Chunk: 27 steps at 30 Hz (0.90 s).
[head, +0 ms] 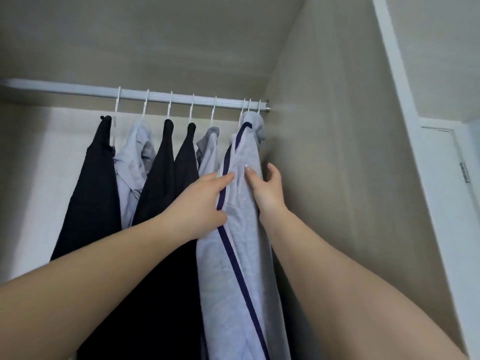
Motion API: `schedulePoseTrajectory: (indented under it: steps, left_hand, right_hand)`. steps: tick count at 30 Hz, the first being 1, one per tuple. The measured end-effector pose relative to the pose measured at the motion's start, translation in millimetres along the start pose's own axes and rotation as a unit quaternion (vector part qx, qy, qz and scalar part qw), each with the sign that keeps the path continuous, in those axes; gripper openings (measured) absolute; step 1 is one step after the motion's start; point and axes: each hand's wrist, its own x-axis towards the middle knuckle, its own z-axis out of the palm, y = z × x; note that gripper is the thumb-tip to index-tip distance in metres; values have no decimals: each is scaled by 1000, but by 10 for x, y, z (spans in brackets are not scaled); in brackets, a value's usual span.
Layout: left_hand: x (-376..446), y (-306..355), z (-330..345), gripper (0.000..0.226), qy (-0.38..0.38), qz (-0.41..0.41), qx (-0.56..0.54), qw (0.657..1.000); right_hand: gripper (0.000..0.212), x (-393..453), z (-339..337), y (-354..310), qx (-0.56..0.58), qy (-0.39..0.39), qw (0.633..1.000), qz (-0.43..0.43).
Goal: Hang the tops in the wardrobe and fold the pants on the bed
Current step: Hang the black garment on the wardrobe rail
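Observation:
A grey top with a navy stripe [241,229] hangs on a white hanger at the right end of the white wardrobe rail [78,89]. My left hand [205,196] reaches in from the left, its straight fingers lying against the top's striped front edge. My right hand [267,189] holds the top's right side, thumb on the front of the fabric and fingers behind it. To the left hang several other tops on white hangers: a black one [93,188], a grey one [132,165], two black ones [161,178] and another grey one [207,154].
The wardrobe's beige side wall [337,178] stands close to the right of the striped top. Beyond it are a white frame [405,126] and a white door with a hinge [441,203]. The rail's left stretch carries no hangers.

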Motion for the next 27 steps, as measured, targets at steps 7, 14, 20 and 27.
schedulePoseTrajectory:
  steps: [7,14,20,27]
  left_hand:
    - [-97,-337,-422,84,-20,-22,59,998]
    - [-425,-880,-1046,85,-8,-103,144,984]
    - [-743,-1165,-1445,82,5,-143,203,969]
    - [-1085,-1511,-1823,82,-5,-163,242,956]
  right_hand:
    - [99,184,377,416,-55,-148,980,119]
    - [100,135,1390,537,19,-243,967,78]
    - [100,8,2184,599,54,-286,954,68]
    - [98,-274,3016,616,141,-323,933,76]
